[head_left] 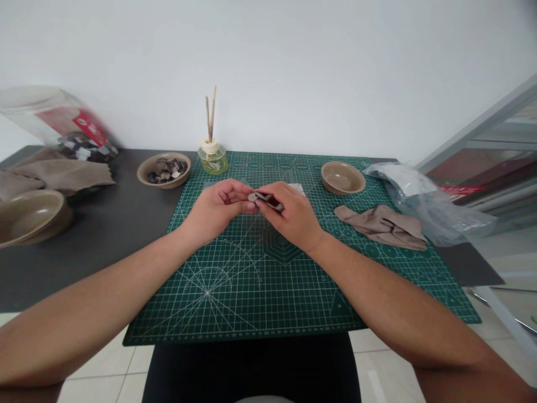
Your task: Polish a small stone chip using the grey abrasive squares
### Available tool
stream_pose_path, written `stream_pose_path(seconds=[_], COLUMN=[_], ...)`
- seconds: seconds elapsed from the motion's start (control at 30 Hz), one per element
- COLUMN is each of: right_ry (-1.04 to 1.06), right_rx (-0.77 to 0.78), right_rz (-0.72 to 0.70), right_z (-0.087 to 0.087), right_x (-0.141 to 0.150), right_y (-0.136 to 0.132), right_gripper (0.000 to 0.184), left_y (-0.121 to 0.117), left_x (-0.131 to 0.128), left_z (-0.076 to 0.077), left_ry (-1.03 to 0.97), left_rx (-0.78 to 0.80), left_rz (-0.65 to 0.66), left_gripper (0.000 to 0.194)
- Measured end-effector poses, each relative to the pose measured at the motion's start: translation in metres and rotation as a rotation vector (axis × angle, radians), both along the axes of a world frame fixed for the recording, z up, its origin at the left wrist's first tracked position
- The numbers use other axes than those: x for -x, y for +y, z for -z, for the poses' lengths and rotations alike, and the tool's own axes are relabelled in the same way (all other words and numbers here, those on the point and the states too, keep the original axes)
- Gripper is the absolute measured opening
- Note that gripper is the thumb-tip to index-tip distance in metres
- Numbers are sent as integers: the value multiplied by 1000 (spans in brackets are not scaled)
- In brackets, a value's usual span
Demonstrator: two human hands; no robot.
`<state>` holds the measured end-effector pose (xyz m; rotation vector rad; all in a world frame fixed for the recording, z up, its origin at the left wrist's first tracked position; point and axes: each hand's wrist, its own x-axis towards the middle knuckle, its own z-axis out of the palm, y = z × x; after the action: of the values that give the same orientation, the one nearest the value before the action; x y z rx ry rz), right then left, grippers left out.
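Note:
Both my hands meet over the middle of a green cutting mat (pixel 235 291). My left hand (pixel 216 210) is curled, its fingertips pinching a small grey flat piece (pixel 254 196). My right hand (pixel 291 215) is closed too, gripping a small dark piece (pixel 272 202) that touches the grey one. I cannot make out what the two pieces are. A corner of something pale (pixel 298 188) peeks out on the mat behind my right hand.
A tan bowl of small dark and light pieces (pixel 164 169) and a reed diffuser (pixel 213 152) stand at the back. An empty tan bowl (pixel 343 177), a beige cloth (pixel 384 225) and a clear plastic bag (pixel 423 196) lie right. Another bowl (pixel 31 215), cloth and a tipped jar (pixel 59 120) lie left.

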<state>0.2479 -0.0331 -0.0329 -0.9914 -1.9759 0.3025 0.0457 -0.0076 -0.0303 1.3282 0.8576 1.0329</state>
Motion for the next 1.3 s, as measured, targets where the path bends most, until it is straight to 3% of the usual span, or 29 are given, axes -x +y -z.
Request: stream_pose_path(seconds=[0.4, 0.77, 1.3], right_ry=[109, 139, 147], right_rx=[185, 276, 211], right_rz=[33, 30, 35], right_z=[-2, -1, -4], right_x=[-1, -1, -1], right_y=[1, 3, 1], right_gripper=[13, 17, 16], left_y=[0, 2, -1], left_x=[1, 2, 2], left_z=[-3, -4, -9], left_ry=[218, 305, 306], left_rx=[-178, -197, -186], left_rz=[47, 77, 32], left_gripper=[20, 18, 22])
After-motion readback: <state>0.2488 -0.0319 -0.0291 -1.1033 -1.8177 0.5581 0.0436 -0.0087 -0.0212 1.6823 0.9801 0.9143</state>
